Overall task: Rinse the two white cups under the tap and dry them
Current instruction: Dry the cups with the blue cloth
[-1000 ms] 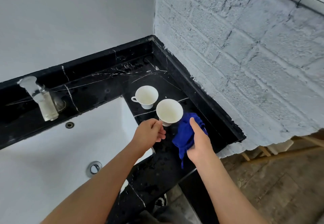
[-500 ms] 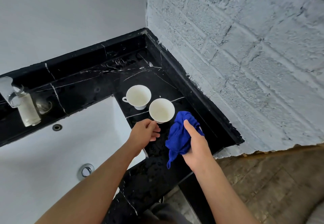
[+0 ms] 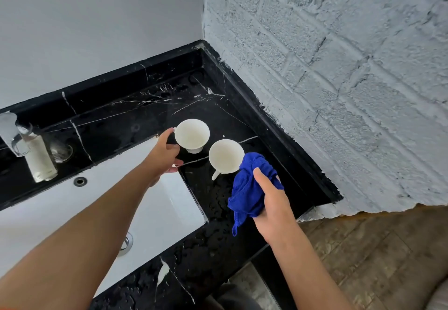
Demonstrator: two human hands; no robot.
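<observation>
Evidently drying was underway: the right hand point(image 3: 271, 203) clutched the blue cloth point(image 3: 249, 186) beside the near cup point(image 3: 225, 155), while the left hand point(image 3: 163, 154) closed its fingers at the far cup's point(image 3: 191, 133) handle; lifting it to the cloth seemed next.

Left hand point(image 3: 164, 154) — now at far cup point(image 3: 192, 134)

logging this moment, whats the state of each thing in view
far cup: upright on counter, left hand at its handle
near cup: upright on counter, free
blue cloth: bunched, gripped by right hand
left hand: reaching the far cup
right hand: holds cloth
tap: no water seen
</observation>
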